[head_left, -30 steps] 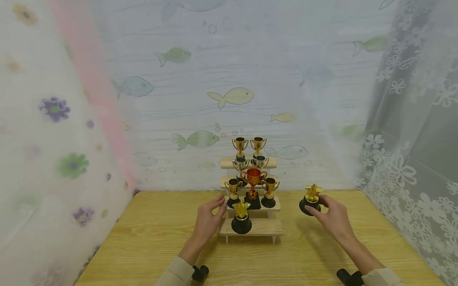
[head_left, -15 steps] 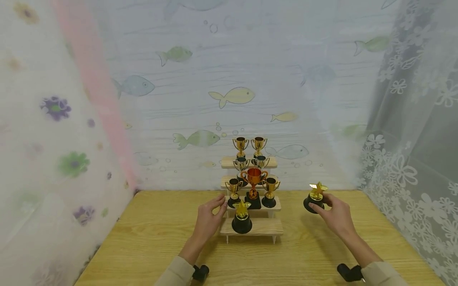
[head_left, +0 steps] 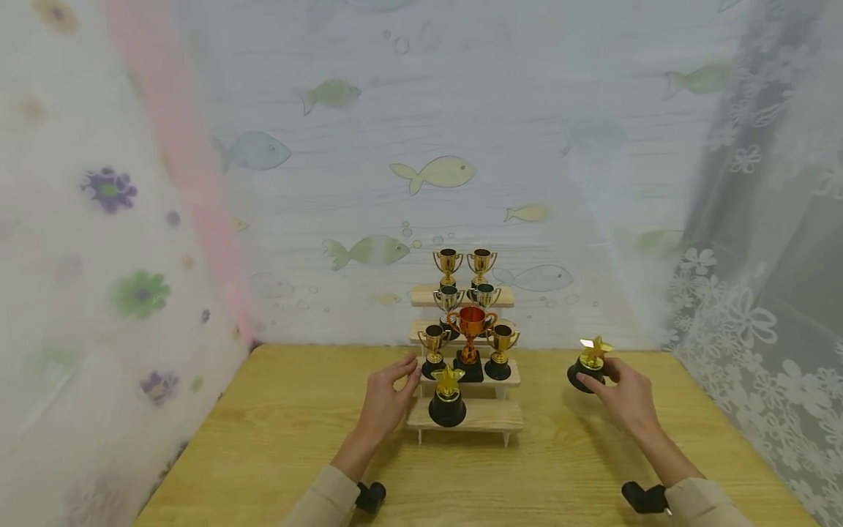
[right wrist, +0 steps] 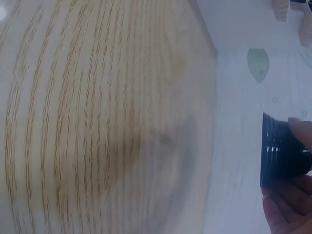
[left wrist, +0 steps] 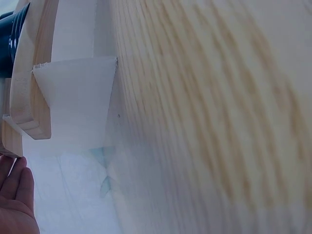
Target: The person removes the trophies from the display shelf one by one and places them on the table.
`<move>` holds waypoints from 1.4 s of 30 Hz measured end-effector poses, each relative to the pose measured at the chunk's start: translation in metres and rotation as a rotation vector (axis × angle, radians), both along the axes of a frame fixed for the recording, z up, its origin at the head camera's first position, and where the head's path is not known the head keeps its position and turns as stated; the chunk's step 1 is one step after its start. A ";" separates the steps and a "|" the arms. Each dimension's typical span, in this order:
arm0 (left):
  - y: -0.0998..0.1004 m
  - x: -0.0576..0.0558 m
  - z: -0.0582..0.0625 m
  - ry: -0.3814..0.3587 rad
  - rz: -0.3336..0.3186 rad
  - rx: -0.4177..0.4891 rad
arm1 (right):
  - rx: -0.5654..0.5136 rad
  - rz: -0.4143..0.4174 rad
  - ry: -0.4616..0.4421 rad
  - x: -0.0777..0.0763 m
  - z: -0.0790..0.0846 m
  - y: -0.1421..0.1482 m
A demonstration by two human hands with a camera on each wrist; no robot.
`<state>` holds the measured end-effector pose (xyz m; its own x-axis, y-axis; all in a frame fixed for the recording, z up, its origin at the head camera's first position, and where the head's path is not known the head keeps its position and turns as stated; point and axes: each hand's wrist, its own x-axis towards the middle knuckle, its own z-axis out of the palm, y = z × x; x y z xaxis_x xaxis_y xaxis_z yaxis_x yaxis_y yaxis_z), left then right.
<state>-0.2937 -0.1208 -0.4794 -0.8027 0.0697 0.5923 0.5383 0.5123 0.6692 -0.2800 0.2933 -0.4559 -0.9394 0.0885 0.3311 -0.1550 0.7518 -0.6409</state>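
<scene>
In the head view my right hand (head_left: 628,395) grips a gold star trophy (head_left: 590,362) by its black base, held up above the table right of the stand. The right wrist view shows thumb and fingers around that black base (right wrist: 282,152). My left hand (head_left: 390,395) is at the left side of a stepped wooden display stand (head_left: 494,416), its fingers fairly straight. In the left wrist view the fingertips of this hand (left wrist: 17,204) are at a step's end; contact is hard to tell. A second star trophy (head_left: 448,399) stands on the lowest step, at its left.
On the higher steps stand gold cup trophies (head_left: 502,351), silver ones (head_left: 449,300) and a taller orange-red cup (head_left: 471,322). The wooden table (head_left: 296,424) meets a fish-patterned curtain (head_left: 296,219) behind. A white lace curtain (head_left: 751,322) hangs at the right.
My right hand has drifted right and slightly up with the star trophy, which tilts a little more. My left hand stays beside the stand. The head view has shifted slightly.
</scene>
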 end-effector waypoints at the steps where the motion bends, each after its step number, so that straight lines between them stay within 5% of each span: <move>1: 0.000 -0.001 0.001 0.008 -0.001 0.000 | 0.000 -0.003 0.003 -0.001 -0.001 0.002; 12: 0.001 -0.008 0.009 0.019 -0.011 0.003 | -0.003 -0.016 -0.013 -0.013 0.002 0.010; 42: 0.000 0.001 0.003 0.005 -0.002 -0.013 | -0.042 -0.034 -0.150 -0.020 -0.021 0.021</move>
